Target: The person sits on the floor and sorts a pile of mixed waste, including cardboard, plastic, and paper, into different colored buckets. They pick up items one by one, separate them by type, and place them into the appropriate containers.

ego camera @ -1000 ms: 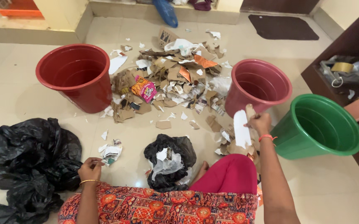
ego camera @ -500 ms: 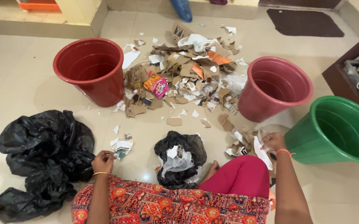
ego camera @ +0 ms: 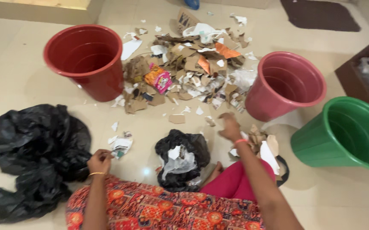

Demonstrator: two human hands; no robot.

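Note:
My right hand (ego camera: 230, 127), with an orange band at the wrist, reaches forward over the floor toward small cardboard scraps (ego camera: 210, 121); it is blurred, and its fingers cannot be made out. A white paper strip (ego camera: 269, 156) lies on a small scrap heap (ego camera: 259, 138) beside my pink-clad knee (ego camera: 235, 181). My left hand (ego camera: 99, 161) rests low by my lap with fingers curled, next to a crumpled paper wad (ego camera: 121, 145) and the big black plastic bag (ego camera: 31, 145).
A large pile of torn cardboard and paper (ego camera: 188, 68) lies ahead. A red bucket (ego camera: 86, 59) stands at left, a pink bucket (ego camera: 284, 87) and a green bucket (ego camera: 346, 132) at right. A small black bag (ego camera: 182, 159) with white plastic sits before my legs.
My right hand lowered the white paper strip onto the scrap heap by my knee, let go of it, and moved left and forward. My left hand stayed in place.

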